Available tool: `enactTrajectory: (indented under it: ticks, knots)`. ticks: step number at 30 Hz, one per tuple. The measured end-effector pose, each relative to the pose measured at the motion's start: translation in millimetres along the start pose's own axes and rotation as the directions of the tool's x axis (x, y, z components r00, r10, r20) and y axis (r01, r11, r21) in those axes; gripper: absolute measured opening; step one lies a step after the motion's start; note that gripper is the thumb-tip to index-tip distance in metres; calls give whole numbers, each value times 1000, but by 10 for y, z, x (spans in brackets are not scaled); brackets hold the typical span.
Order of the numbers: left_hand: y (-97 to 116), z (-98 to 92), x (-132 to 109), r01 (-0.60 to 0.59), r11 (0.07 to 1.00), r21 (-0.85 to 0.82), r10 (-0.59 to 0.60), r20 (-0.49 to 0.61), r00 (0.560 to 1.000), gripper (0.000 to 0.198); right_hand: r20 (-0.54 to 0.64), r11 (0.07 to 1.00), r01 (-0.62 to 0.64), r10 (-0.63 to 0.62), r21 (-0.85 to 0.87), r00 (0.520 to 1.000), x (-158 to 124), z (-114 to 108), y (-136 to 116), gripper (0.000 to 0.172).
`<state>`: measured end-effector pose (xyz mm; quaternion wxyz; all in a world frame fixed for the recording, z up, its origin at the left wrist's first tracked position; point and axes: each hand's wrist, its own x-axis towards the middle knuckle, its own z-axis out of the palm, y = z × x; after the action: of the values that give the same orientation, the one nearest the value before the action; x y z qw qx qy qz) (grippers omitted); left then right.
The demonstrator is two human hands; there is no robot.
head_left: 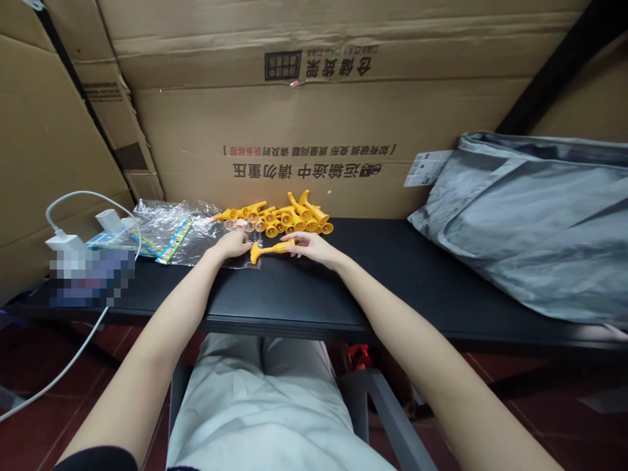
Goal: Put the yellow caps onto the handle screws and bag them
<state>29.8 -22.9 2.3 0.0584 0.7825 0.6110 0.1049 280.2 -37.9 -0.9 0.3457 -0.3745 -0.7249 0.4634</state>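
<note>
Between my thumb and fingers, my right hand [313, 248] grips one end of a yellow plastic piece [269, 249] with a slim shaft and a T-shaped end pointing left. My left hand [232, 244] is closed at the right side of a clear plastic bag [193, 229], its fingertips close to that T-shaped end; the exact pinch is partly hidden. Just behind both hands lies a pile of similar yellow pieces [294, 214], many with their flared round ends facing me. A colourful printed strip [174, 242] rests on the bag's film.
At the left are a white charger [69, 248] with a cable and a blurred-out item [91, 281]. A grey fabric bag [530, 229] stands at the right. Cardboard [275, 118] walls the back of the black table [284, 301]. A chair arm [387, 412] is below.
</note>
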Motion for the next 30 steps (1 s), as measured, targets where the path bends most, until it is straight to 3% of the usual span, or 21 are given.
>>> enactTrajectory:
  ticks: [8,12,16,21,24,28,30]
  knots:
    - [19,-22,-4,-50,995,-89,44,-73,996,17,-34,996,0,3,91,999,51,104,76,32]
    - [74,-54,-19,-101,985,-140,79,-155,985,15,-72,998,54,-55,-15,996,68,145,91,38]
    - [115,-23,-16,-144,972,-185,110,-180,978,14,-28,987,127,-130,-96,991,84,247,71,45]
    - [143,34,-2,-194,964,-179,154,-219,964,15,-24,957,176,-186,-230,982,167,410,-2,40]
    - [135,45,7,-207,959,-192,158,-243,957,15,8,924,140,-147,-355,989,238,488,-89,37]
    - [112,35,5,-221,949,-223,165,-243,956,16,145,873,98,-32,-477,989,338,602,-207,21]
    - [109,20,-5,-224,945,-240,165,-241,956,16,139,833,77,0,-548,990,374,675,-232,16]
